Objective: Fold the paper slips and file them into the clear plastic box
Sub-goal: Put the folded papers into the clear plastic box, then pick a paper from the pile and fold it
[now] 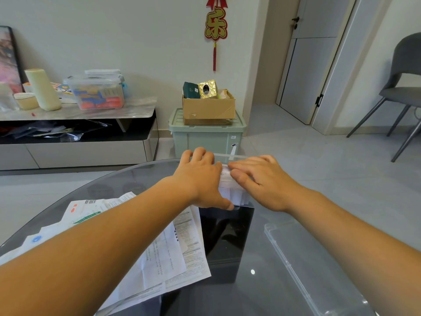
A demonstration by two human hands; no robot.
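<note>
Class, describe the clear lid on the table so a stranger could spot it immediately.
Start at the round glass table. On its right side lies the clear lid. Unlike the printed papers opposite, it is see-through, flat and rimmed.

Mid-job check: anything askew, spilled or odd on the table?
Nothing spilled or damaged. The printed white paper sheets lie in a skewed, fanned pile on the grey glass table, and the clear plastic box under the left hand and right hand sits near its far rim.
</note>
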